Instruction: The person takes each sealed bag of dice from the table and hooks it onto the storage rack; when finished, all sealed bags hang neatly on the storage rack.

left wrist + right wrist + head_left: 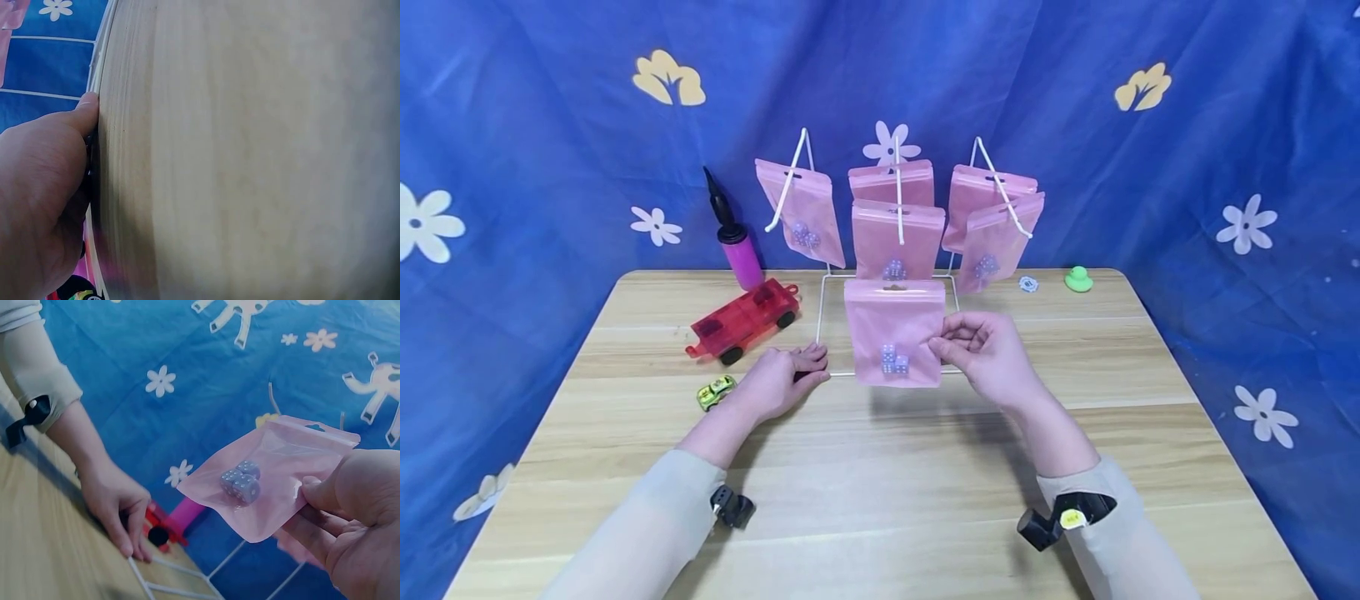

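Observation:
A white wire display rack (821, 310) stands on the table, with pink zip bags hung on its arms. My left hand (782, 379) holds the front left corner of its base, thumb on the front wire. In the right wrist view, the left hand's fingertips (129, 550) touch that corner. My right hand (992, 354) pinches the right edge of a pink zip bag (868, 325), thumb in front. This bag is upright, in front of the rack's middle arm and apart from it. Pale purple dice (240, 482) lie inside, and a hang hole shows in its top strip.
On the left are a red toy trailer (741, 321), a small yellow-green toy car (715, 392) and a pink and black hand pump (741, 250). A poker chip (1028, 284) and a green toy duck (1078, 279) lie at the back right. Blue cloth hangs behind.

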Motion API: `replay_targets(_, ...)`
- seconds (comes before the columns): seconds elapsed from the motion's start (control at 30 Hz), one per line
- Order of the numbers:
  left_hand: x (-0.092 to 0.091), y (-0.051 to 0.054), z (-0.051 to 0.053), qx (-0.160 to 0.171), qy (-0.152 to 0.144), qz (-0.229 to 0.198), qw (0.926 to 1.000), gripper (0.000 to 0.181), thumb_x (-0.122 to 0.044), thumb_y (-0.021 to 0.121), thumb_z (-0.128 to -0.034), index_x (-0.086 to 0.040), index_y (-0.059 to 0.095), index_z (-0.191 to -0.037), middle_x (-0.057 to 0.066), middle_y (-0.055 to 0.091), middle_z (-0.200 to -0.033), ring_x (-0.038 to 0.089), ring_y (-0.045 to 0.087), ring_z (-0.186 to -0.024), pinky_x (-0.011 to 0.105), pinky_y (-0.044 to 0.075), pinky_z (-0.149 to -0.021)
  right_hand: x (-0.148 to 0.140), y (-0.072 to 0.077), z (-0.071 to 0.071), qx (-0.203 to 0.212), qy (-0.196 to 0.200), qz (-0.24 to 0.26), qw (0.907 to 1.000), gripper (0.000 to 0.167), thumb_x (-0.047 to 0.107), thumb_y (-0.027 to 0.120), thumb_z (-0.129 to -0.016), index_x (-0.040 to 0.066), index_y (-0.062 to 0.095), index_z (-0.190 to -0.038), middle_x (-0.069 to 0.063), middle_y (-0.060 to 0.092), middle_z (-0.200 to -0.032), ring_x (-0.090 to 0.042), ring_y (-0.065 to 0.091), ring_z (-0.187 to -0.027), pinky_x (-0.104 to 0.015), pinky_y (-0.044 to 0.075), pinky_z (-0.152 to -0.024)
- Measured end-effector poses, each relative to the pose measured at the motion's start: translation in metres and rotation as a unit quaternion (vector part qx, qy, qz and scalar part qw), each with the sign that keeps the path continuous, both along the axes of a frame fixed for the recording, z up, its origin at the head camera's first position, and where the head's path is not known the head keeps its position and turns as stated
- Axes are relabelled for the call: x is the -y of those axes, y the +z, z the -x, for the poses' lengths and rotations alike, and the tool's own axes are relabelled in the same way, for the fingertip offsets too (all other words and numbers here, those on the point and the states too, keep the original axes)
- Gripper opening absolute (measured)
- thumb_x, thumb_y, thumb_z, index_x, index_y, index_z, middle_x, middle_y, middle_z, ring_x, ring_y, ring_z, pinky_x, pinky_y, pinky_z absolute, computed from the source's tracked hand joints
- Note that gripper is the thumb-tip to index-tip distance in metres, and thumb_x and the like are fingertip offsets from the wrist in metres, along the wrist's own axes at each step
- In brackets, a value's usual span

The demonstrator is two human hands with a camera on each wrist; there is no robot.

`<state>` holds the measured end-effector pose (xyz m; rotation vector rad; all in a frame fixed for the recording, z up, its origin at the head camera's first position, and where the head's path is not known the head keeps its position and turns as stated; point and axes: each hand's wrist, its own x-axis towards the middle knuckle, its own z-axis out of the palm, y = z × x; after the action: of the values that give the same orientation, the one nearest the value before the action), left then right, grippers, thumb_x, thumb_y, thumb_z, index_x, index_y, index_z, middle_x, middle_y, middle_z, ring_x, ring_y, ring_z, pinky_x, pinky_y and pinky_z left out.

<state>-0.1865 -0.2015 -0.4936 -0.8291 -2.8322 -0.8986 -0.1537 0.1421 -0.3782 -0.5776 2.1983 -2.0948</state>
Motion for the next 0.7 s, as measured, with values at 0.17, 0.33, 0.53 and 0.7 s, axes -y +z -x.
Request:
replay_targets(0.17,0.001,-0.002,0.001,0.002,0.002,0.012,0.9999,0.031,-0.018,0.079,-0.0985,0.000,0.077,-0.124,0.016,0.067,-0.135,0.032,0.059,-0.134,0.053,0.044,-0.114,0.013,0.014,0.000,-0.035,0.012,0.012,0.9992,0.007,-0.014,0.072,-0.093,-0.015,0.071,-0.099,-0.018,0.078,-0.092,-0.013,0.073,-0.074,-0.029,0.064,-0.069)
replay_targets(0.33,0.002,-0.004,0.000,-0.022,0.005,0.018,0.9996,0.024,-0.017,0.079,-0.0977,-0.004,0.082,-0.118,0.014,0.075,-0.122,0.035,0.068,-0.122,0.052,0.054,-0.104,0.030,0.026,0.001,-0.062,0.033,0.027,0.9972,0.007,-0.015,0.072,-0.092,-0.015,0.072,-0.099,-0.021,0.077,-0.091,-0.015,0.074,-0.074,-0.027,0.062,-0.066)
replay_targets(0.53,0.002,-0.003,-0.003,-0.028,0.027,0.010,0.9992,0.023,-0.026,0.081,-0.0970,-0.011,0.081,-0.114,0.013,0.079,-0.103,0.032,0.077,-0.097,0.050,0.061,-0.084,0.050,0.039,0.004,-0.087,0.061,0.038,0.9936,0.006,-0.014,0.072,-0.093,-0.013,0.073,-0.099,-0.018,0.078,-0.092,-0.017,0.072,-0.073,-0.026,0.060,-0.063)
replay_targets(0.7,0.002,-0.003,-0.001,-0.013,0.012,-0.036,0.9992,0.039,-0.015,0.083,-0.0950,-0.011,0.072,-0.132,0.012,0.071,-0.132,0.031,0.065,-0.126,0.051,0.051,-0.107,0.066,0.048,0.010,-0.098,0.073,0.041,0.9917,0.005,-0.012,0.072,-0.094,-0.011,0.073,-0.099,-0.016,0.078,-0.093,-0.017,0.072,-0.073,-0.026,0.060,-0.063)
